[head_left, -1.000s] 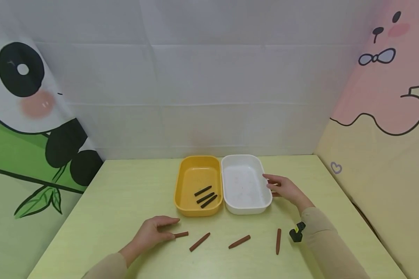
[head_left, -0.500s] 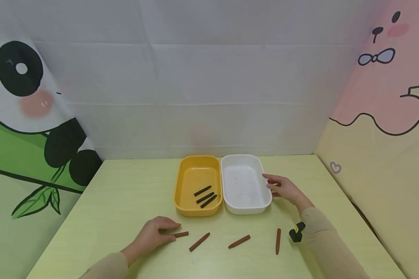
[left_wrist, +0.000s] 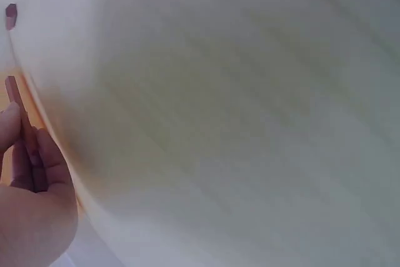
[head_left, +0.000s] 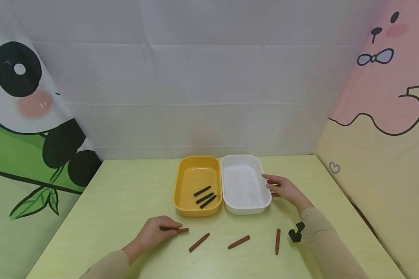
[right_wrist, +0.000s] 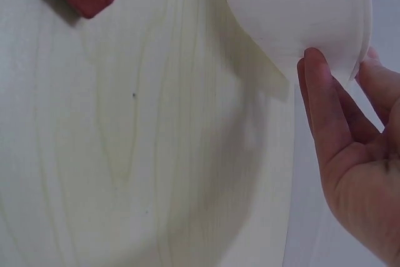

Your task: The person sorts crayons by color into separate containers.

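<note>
My left hand (head_left: 155, 232) pinches a reddish-brown crayon (head_left: 183, 230) between thumb and fingers, just in front of the yellow tray (head_left: 179, 193). In the left wrist view that crayon (left_wrist: 20, 107) points out past the thumb tip. At the right side of the white tray (head_left: 269, 199), my right hand (head_left: 284, 189) holds the edge. The right wrist view shows its fingers against the outer wall, with the thumb at the rim. Three dark crayons (head_left: 205, 197) lie inside the yellow tray. On the table lie three more brown crayons (head_left: 199, 242), spaced out in a row.
Both trays stand side by side on the pale yellow table (head_left: 132, 186). A grey-white curtain (head_left: 209, 97) closes off the back, with printed panels left and right. A small black device (head_left: 296, 232) is at the right sleeve.
The left fingers have closed on the crayon, and its visible end has risen slightly. My right hand has stayed at the white tray.
</note>
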Demonstrator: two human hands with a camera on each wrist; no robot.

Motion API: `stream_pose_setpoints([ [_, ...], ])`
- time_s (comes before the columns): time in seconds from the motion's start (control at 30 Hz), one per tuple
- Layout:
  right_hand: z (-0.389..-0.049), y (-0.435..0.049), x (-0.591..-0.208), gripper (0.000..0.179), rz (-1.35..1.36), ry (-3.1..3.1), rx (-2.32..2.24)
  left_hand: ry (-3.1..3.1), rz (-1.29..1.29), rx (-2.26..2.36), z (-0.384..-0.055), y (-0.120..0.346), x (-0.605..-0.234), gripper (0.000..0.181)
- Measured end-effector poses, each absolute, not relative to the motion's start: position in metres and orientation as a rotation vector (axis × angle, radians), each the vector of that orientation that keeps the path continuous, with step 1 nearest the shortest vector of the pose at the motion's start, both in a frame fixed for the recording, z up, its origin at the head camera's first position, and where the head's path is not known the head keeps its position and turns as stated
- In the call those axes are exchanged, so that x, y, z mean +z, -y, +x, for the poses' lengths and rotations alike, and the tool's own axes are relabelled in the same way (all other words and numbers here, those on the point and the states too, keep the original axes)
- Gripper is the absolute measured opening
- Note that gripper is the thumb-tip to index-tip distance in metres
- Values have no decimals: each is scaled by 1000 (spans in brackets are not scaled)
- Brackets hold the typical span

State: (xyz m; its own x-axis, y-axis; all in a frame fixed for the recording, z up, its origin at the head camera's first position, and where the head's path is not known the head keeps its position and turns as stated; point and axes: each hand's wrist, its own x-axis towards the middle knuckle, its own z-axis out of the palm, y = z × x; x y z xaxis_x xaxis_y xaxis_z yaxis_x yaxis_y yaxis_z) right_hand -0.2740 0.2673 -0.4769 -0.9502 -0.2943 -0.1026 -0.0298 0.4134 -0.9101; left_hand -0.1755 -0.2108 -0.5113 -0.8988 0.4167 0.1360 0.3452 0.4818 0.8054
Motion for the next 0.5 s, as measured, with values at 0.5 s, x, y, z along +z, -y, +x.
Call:
stream_pose_setpoints([
  [0.5, -278, -267, -480, 48, -256, -2414, -1565, -2501, 606, 1579, -174, 159, -475, 15],
])
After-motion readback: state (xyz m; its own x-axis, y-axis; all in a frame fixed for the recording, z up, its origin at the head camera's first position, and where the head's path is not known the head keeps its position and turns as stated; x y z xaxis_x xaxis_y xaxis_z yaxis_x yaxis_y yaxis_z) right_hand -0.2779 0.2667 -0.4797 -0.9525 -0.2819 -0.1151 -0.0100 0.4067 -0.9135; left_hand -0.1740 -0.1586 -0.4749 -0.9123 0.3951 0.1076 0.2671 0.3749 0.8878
